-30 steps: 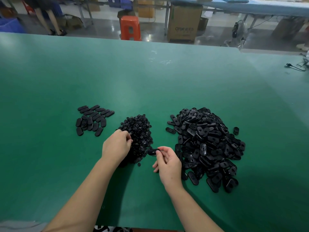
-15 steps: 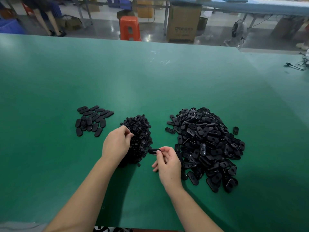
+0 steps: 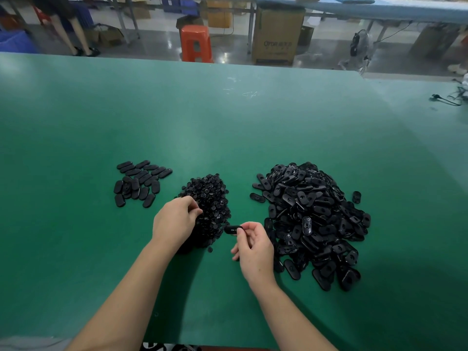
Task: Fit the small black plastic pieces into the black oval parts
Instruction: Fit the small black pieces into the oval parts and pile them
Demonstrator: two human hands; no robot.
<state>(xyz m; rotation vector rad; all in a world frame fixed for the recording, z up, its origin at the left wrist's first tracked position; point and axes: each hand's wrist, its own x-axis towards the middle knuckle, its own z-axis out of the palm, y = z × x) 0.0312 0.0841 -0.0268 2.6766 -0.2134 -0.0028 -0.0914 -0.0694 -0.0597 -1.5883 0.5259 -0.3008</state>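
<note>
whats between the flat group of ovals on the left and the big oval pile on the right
The heap of small black pieces, with the left hand on it, in the head view.

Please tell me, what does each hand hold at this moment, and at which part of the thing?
The right hand pinches one black oval part by its right end. The left hand has its fingers in the pile of small pieces; whether they grip one cannot be told.

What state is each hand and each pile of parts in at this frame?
Left hand: fingers pinched at the heap of small pieces.
Right hand: shut on one oval part, above the table.
Big oval pile: loose, jumbled.
Small oval group: lying flat, set apart at left.
</note>
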